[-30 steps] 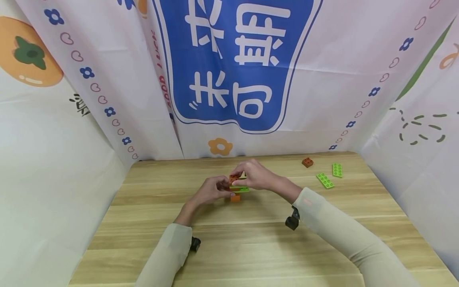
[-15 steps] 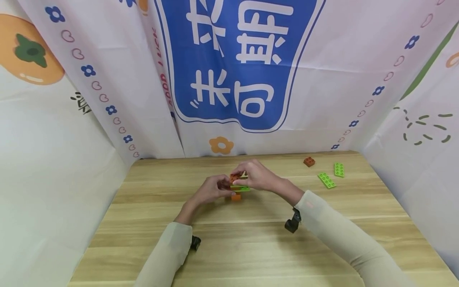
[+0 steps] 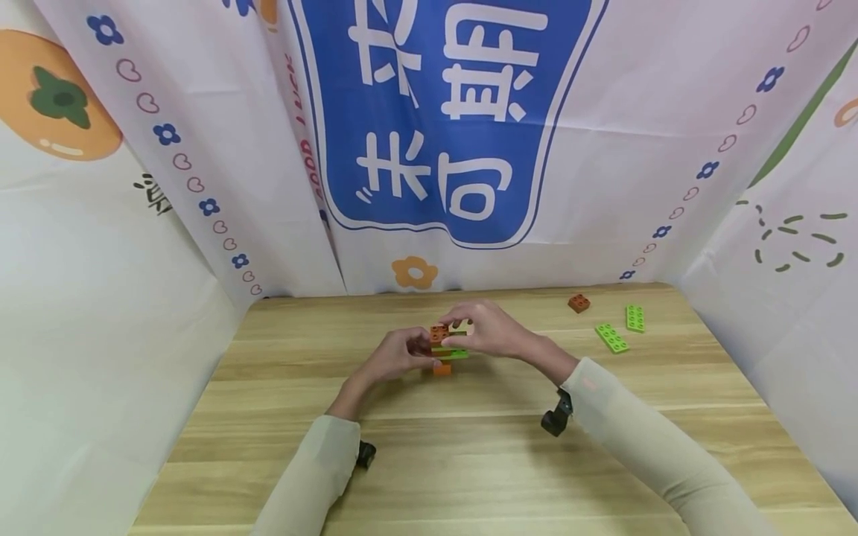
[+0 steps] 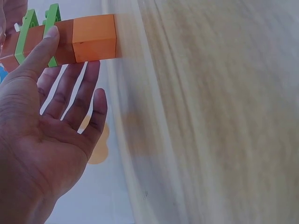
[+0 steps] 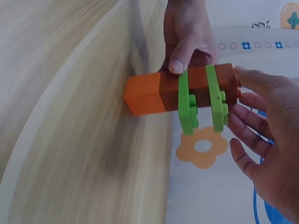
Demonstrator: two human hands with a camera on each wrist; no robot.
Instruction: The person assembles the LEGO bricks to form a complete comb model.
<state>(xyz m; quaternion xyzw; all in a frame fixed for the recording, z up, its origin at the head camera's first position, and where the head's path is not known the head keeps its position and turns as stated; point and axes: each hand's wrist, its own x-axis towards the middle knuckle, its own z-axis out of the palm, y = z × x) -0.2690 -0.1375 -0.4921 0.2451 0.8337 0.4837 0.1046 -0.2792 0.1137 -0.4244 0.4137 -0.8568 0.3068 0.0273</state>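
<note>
A stack of toy building bricks stands upright on the table, its orange block (image 5: 144, 94) at the bottom. Above that, brown bricks alternate with two bright green plates (image 5: 186, 107), which jut out to one side. A brown brick (image 3: 439, 333) with studs forms the top. My left hand (image 4: 51, 126) holds the stack's middle, thumb on one side and fingers behind. Beside the top brick, my right hand (image 5: 275, 126) has its fingers loosely bent, the tips at or very near the brick's upper edge; exact contact is hard to tell.
At the table's back right lie a loose brown brick (image 3: 579, 303) and two green plates, one nearer (image 3: 612, 338) and one farther right (image 3: 635, 318). A printed cloth (image 3: 415, 186) hangs behind the wooden table (image 3: 456, 461).
My right hand has shifted slightly right and its fingers have eased off the top brown brick, whose studs now show more. The left hand stays in place on the stack.
</note>
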